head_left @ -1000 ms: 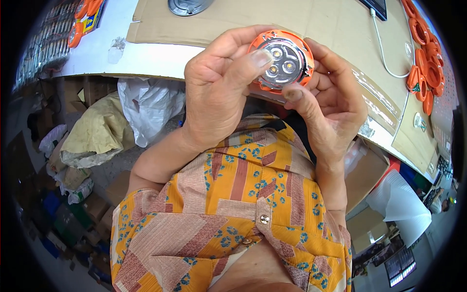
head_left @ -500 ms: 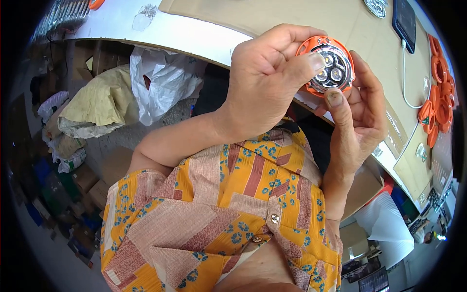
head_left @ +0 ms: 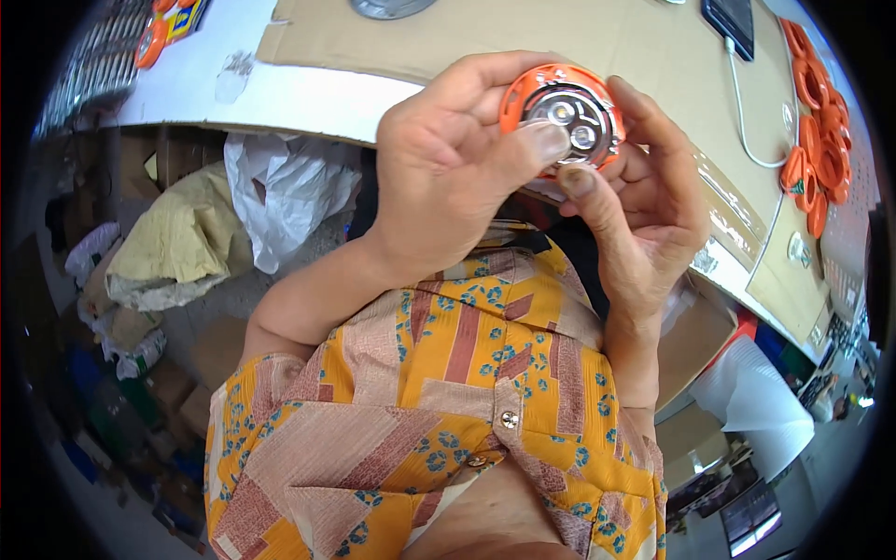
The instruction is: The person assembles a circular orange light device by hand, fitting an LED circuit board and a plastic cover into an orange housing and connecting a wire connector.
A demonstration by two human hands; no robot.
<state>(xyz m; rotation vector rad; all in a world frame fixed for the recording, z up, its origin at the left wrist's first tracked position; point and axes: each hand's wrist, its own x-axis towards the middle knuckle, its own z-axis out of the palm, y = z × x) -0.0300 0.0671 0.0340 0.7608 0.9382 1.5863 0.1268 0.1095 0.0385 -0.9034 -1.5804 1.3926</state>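
Observation:
Both hands hold a round LED lamp head (head_left: pixel 583 114) above the near edge of the table. It has an orange plastic ring around a shiny chrome reflector with small yellowish LEDs. My left hand (head_left: pixel 448 163) grips the ring from the left, its thumb lying across the reflector and covering part of it. On the other side, my right hand (head_left: pixel 649 201) closes around the lamp head with the thumb at its lower rim and the fingers curled along the right side. The back of the lamp head is hidden.
Cardboard (head_left: pixel 359 42) covers the white table. Several orange rings (head_left: pixel 826 140) lie at the right, near a phone (head_left: pixel 730 26) with a white cable. Metal rods (head_left: pixel 89 70) and an orange-and-yellow item (head_left: pixel 177 23) are at the far left. Below stand sacks (head_left: pixel 187 219) and a white plastic bag (head_left: pixel 285 191).
The lamp head and both hands have shifted left in view, and the table has shifted too. My left thumb now covers more of the reflector's lower left. Both hands keep their hold.

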